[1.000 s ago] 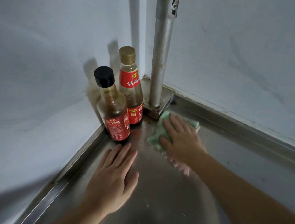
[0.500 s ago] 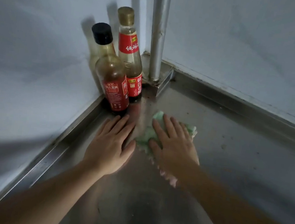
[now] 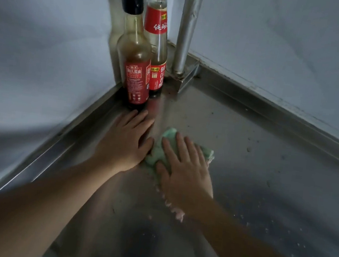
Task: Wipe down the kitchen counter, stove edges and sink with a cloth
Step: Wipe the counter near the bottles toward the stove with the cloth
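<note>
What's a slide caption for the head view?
Right hand presses green cloth on steel counter; left hand flat beside two bottles.

Two bottles stand in the corner. The black-cap bottle touches the gold-cap bottle. A metal pipe stands beside them.

Corner ahead: blocked by my two bottles, black-capped touching gold-capped, and the pipe just beside. Walls shut left and rear. Desk right of my fingers: open steel.
</note>
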